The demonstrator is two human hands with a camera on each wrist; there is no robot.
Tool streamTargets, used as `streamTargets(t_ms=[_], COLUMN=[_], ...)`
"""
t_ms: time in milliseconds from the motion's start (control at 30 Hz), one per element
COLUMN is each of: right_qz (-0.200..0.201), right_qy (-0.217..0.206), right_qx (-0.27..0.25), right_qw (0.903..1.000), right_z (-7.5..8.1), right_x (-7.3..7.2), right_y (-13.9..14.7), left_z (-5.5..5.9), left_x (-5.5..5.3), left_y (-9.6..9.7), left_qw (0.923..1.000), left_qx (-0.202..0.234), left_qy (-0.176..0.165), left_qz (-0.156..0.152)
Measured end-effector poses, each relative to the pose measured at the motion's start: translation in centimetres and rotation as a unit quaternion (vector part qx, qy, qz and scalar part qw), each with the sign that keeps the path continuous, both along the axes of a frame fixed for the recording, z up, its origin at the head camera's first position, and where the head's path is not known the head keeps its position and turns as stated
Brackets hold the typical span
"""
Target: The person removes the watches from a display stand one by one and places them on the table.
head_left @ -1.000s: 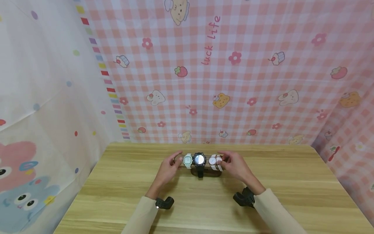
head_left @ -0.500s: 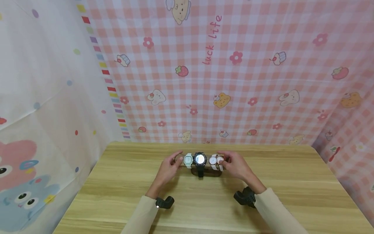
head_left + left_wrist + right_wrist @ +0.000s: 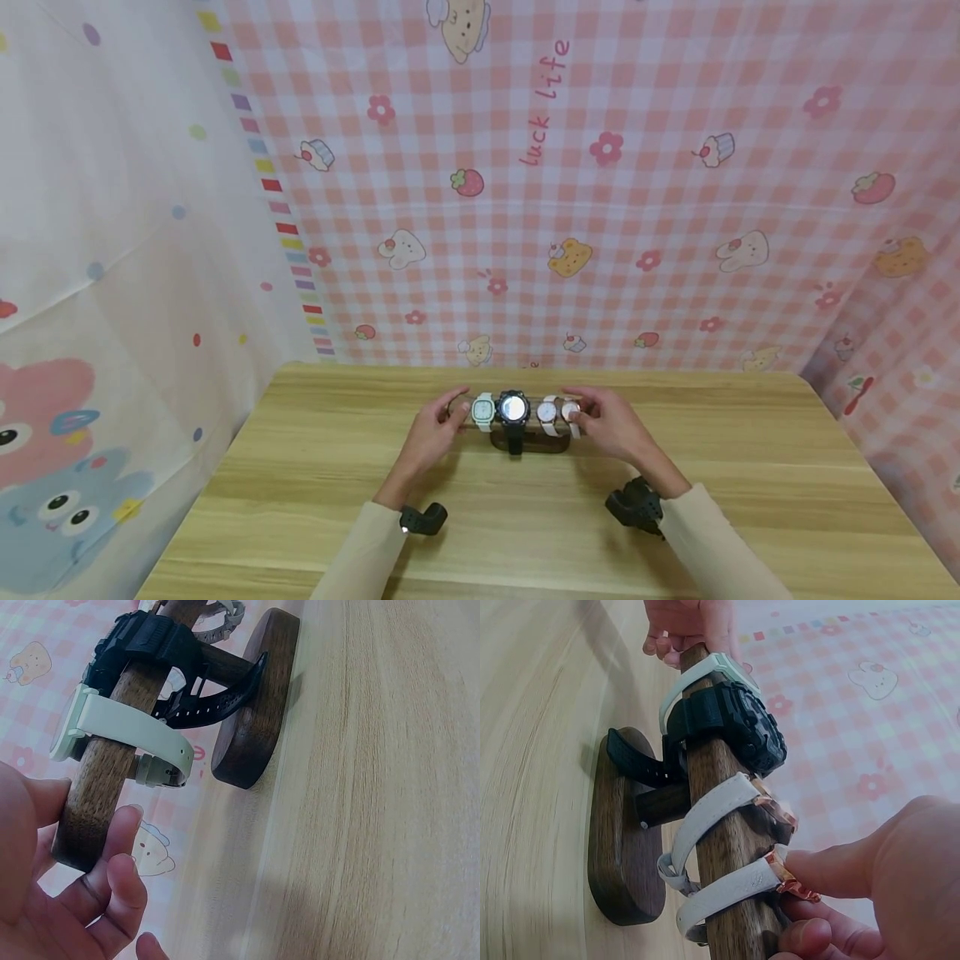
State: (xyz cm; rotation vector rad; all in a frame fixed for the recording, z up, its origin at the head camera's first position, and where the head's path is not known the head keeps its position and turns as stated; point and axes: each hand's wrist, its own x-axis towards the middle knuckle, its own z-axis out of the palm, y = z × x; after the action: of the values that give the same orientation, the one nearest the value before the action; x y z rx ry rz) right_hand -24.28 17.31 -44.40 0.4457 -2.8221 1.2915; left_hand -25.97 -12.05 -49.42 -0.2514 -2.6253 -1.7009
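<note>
Watch stand (image 3: 735, 844): left hand (image 3: 433, 432) grips end; opposite, right hand (image 3: 611, 425) pinches white-strapped watch (image 3: 731, 893); rose-gold flank (image 3: 777, 867), right wrist view only.

Pink gingham cloth (image 3: 495, 208) spans upper centre and right; white dotted cloth (image 3: 135, 158) hangs left; wood-grain tabletop (image 3: 300, 467) occupies lower centre.

Soft, even light; in the head view, glare whitens the face of the black watch (image 3: 513, 409) right of the left hand (image 3: 435, 429). Both wrist views look dimmer, a faint shadow crossing the table (image 3: 375, 795) beside that hand.
</note>
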Motion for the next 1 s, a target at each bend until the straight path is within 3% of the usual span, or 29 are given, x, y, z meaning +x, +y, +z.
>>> streamTargets(t_ms=[533,1000], right_qz=[-0.001,-0.030], right_qy=[0.008,-0.007], right_qx=[-0.014,-0.024], right_qw=[0.9999,0.9992], right_z=[-0.2,-0.3], right_x=[0.3,0.9], right_y=[2.4,4.7], left_z=[0.0,0.0], left_x=[0.0,0.0], left_y=[0.1,0.2], left_qw=[1.0000,0.9999], left_qx=[0.002,0.000], left_qy=[-0.005,-0.008], left_qz=[0.008,0.011])
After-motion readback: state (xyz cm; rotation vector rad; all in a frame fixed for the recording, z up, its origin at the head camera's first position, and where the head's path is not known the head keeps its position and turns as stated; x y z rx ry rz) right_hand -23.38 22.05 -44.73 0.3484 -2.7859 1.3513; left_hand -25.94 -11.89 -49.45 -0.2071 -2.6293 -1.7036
